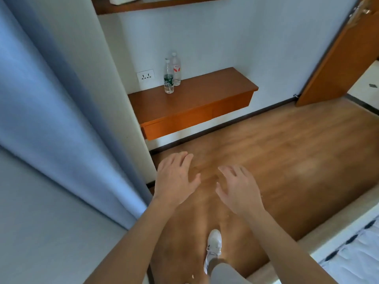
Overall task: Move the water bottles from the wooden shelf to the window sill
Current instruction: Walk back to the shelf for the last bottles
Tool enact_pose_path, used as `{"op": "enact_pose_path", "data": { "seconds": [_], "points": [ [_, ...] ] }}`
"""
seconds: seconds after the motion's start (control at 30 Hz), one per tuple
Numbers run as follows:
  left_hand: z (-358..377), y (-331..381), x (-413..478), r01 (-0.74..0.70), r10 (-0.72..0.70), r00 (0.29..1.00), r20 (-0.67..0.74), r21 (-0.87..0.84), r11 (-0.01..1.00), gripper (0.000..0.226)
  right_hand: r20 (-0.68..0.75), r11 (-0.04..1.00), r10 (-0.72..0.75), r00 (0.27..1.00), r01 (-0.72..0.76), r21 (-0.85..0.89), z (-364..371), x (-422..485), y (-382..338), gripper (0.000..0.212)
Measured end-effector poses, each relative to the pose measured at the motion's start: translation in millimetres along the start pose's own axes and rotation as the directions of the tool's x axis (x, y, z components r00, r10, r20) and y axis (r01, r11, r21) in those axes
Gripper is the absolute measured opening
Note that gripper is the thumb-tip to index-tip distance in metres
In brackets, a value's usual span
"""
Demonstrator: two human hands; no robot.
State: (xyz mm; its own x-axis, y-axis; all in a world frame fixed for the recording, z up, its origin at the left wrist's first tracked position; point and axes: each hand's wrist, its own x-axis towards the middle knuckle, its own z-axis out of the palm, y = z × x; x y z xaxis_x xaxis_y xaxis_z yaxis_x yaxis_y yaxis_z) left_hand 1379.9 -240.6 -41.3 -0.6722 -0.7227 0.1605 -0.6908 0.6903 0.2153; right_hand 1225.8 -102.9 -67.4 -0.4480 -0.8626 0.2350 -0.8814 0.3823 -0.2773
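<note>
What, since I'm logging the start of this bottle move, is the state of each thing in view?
Green-label water bottle: upright on the wooden shelf, capped, not held.
Red-label water bottle: upright just behind it, nearer the wall, capped, not held.
Left hand: open, fingers spread, holding nothing.
Right hand: open, holding nothing.
Wooden door: open.
Wall socket: nothing plugged in.

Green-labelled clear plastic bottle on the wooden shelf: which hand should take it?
Left, probably: the open left hand lies nearer the green-labelled clear plastic bottle on the brown wooden shelf; the right hand is farther right.
</note>
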Motion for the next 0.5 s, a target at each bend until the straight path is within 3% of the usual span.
{"op": "enact_pose_path", "data": {
  "seconds": [0.2, 0.5],
  "points": [
    [19, -9, 85, -0.039, 0.039, 0.999, 0.006, 0.021, 0.999, 0.062, -0.044, 1.000, 0.022, 0.999, -0.022, 0.003, 18, 76, 23, 0.040],
    [41, 6, 262, -0.029, 0.030, 0.999, -0.020, 0.038, 0.999, 0.059, -0.001, 0.999, 0.036, 0.999, -0.036, -0.006, 22, 247, 98, 0.040]
  ]
}}
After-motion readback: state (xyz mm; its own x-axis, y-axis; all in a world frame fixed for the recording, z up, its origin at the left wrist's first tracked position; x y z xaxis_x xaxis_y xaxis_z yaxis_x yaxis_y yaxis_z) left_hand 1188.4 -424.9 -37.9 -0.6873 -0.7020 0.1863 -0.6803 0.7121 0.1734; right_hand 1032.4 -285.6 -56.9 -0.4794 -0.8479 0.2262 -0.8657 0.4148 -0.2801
